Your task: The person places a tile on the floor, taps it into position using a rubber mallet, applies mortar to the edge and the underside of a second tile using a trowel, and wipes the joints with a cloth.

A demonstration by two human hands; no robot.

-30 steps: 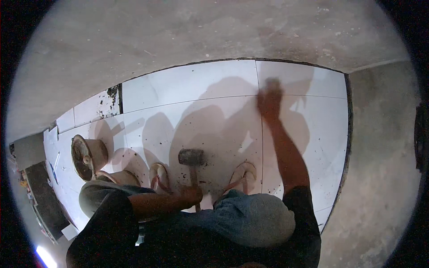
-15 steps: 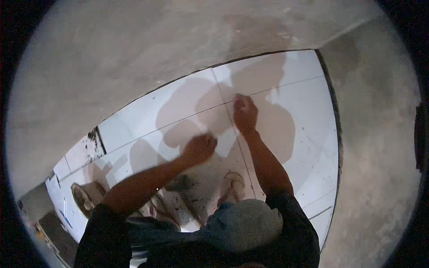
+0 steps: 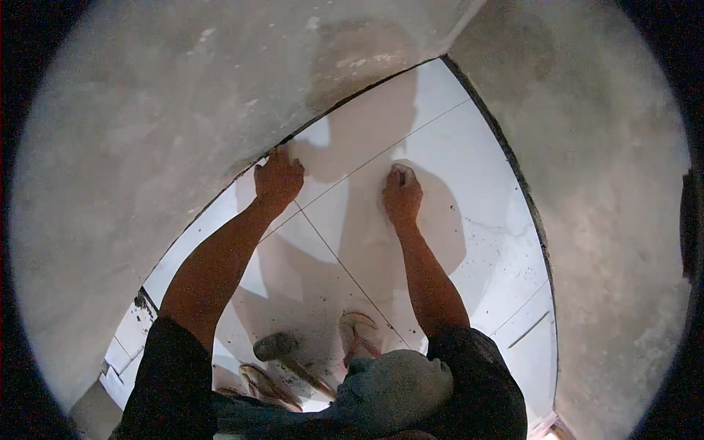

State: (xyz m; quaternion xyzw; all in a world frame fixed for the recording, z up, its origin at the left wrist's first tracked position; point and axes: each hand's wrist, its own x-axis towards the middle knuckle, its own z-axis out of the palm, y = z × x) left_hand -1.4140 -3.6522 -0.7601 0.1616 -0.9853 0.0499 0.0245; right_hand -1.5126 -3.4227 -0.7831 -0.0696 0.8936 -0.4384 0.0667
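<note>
My left hand (image 3: 279,176) reaches to the far edge of the white tiled floor (image 3: 490,235), its fingers apart on a tile beside the dark gap along the wall, fingertips partly in shadow. My right hand (image 3: 402,192) is closed low over a tile, right of the crossing joints, round a small dark thing that I cannot make out. A black-headed mallet (image 3: 273,345) with a wooden handle lies on the tiles by my sandalled feet (image 3: 356,330), held by neither hand. Dark specks are scattered over the tiles.
A bare grey wall (image 3: 132,132) runs along the upper left and meets another wall (image 3: 601,191) on the right at a corner. Dark gaps follow both wall bases. At the lower left are smaller tile pieces (image 3: 132,330) with dark mess on an edge.
My view has turned toward the corner. My left hand has left the mallet handle and moved forward to the wall edge. My right hand stays forward over the tiles.
</note>
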